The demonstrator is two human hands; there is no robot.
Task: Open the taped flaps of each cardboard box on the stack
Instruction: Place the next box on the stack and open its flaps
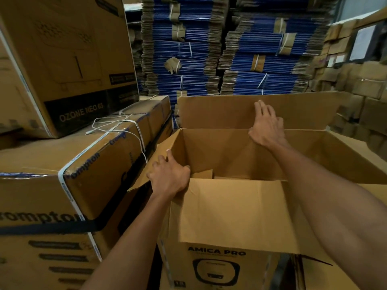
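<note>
Subject of inspection: the AMICA PRO box (215, 266), standing in the near centre, directly in front of the person, close beside a stack of Crompton cartons (41, 155) on its left. Its top is open and all four flaps are off the opening.

Left hand (169, 176): the arm reaches forward from the lower left to the box's near-left corner. The hand lies knuckles up, the thumb points away along the left wall, and the fingers curl over the edge of the left flap (162, 146). The grip is clamped on that flap, which tilts outward towards the Crompton cartons.

Right hand (266, 124): the arm extends across the whole opening from the lower right. The palm lies flat against the far flap (219, 111), fingers straight and slightly spread, pointing up. The grip is apart and encloses nothing; the hand only presses. The far flap stands about upright.

The near flap (234, 214) hangs outward towards the person, over the printed front face. The right flap (356, 151) lies folded out to the right.

Inside, a piece of brown cardboard (203, 174) shows low down; the rest of the contents cannot be made out.

Surroundings: an OZONE NEO 6S carton (62, 49) sits on the left stack, with a loose white strap (117, 122) trailing beside it. Behind, bundles of flattened blue cartons (209, 49) rise high. Small brown cartons (368, 86) are stacked at the right.
</note>
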